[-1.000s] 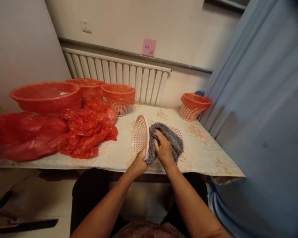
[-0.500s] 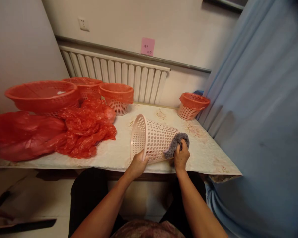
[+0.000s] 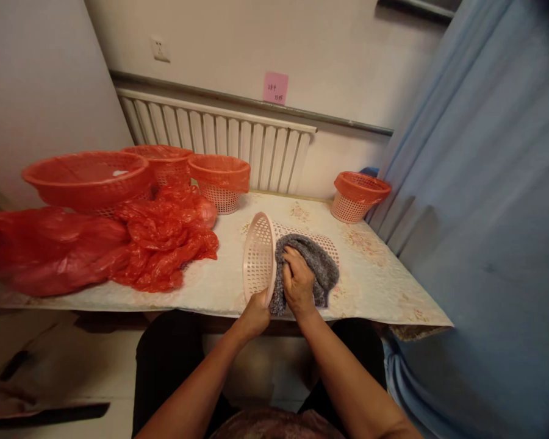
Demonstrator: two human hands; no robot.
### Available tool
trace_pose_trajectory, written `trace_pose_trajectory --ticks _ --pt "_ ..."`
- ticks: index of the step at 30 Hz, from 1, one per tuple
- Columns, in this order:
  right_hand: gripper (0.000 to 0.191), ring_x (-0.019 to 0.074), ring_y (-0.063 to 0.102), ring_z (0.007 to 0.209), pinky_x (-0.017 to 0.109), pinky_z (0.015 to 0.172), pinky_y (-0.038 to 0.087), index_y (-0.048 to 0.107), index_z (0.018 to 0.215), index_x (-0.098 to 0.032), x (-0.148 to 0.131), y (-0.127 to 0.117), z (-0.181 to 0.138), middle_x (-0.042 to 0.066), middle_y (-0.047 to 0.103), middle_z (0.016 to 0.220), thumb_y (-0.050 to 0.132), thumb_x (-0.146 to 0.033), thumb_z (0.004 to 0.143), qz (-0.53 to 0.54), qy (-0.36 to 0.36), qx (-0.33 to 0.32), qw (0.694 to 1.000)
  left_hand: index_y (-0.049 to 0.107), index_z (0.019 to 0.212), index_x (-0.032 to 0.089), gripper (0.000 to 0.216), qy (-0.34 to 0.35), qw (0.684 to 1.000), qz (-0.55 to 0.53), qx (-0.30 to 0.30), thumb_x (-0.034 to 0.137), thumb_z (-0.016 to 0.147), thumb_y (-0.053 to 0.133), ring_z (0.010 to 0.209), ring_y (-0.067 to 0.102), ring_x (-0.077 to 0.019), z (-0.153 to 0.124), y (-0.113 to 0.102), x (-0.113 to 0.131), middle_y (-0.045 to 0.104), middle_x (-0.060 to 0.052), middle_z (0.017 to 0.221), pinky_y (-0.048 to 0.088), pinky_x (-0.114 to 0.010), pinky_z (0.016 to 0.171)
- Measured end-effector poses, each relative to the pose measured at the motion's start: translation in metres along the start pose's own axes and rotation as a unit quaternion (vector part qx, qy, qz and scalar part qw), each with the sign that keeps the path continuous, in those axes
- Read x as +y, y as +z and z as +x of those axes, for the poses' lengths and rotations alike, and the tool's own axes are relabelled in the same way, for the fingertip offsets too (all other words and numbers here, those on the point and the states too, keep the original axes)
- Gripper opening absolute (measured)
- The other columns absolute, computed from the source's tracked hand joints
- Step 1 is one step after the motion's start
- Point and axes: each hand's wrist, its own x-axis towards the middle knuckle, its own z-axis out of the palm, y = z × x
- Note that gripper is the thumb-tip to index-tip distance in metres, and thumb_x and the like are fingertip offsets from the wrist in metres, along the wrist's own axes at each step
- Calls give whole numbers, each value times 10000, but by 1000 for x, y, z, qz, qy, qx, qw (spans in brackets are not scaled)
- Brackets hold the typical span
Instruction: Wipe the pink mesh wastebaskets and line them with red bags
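A pale pink perforated wastebasket [image 3: 259,259] lies on its side at the table's front, its mouth facing left. My left hand [image 3: 255,315] is closed on the lower part of its rim. Against the outer wall, near the rim, my right hand [image 3: 298,281] presses a dark grey cloth [image 3: 322,268]. The cloth is spread over much of the basket's side and hides the holes beneath. My right fingers are bent into the fabric.
At the left stand several baskets lined with red bags, among them a wide one [image 3: 86,177]. Crumpled red plastic bags [image 3: 160,244] lie before them. Another lined basket [image 3: 354,201] stands back right, beside a blue curtain [image 3: 476,201]. A radiator [image 3: 219,137] runs behind the table [image 3: 384,286].
My right hand has slid the cloth leftward, from the basket's base end to near its rim. The cloth has gone from bunched to spread out. My left hand keeps the rim.
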Motion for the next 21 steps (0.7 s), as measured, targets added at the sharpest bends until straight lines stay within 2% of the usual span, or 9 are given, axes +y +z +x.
trace_pose_trajectory --ticks 3,6,10,14,18,21 --pt "311 174 559 1150 381 1031 428 626 1062 -205 -5 0 24 70 627 1191 386 -142 875 7 -5 -16 1000 640 1091 166 453 4 1000 0 9 32 711 433 1037 599 -218 -5 2 -8 694 -56 1054 422 -398 1003" --pt "295 175 567 1135 364 1022 433 627 1060 -183 -6 -1 33 87 630 1184 402 -151 873 4 9 -25 1000 641 1092 169 411 -4 1000 -19 4 59 751 439 1086 582 -224 -7 1 -6 693 -58 1061 415 -401 1013" --pt "342 188 513 1210 387 1063 390 587 1157 -179 -3 -6 27 92 584 1257 434 -152 853 8 9 -63 998 629 1096 153 326 -3 998 -66 -17 124 801 493 1064 586 -221 -1 -2 16 684 -66 1069 436 -370 982" --pt "388 198 474 1251 404 1084 364 556 1213 -179 -1 -11 20 96 548 1307 460 -149 837 9 9 -89 996 558 1175 141 391 -4 995 -101 26 171 786 577 960 604 -196 13 -3 36 660 -77 1099 469 -325 903" --pt "373 185 496 1228 385 1073 376 564 1202 -171 7 -9 20 103 557 1295 421 -139 859 -1 23 -70 997 526 1201 132 409 3 992 -122 36 171 795 553 988 593 -190 27 -3 41 633 -93 1153 460 -317 915" --pt "370 194 522 1198 385 1057 390 580 1180 -155 31 -11 19 110 575 1274 413 -140 851 -35 34 -56 997 529 1203 132 384 -13 994 -101 43 174 823 493 1082 567 -201 27 -4 38 625 -96 1181 423 -341 985"
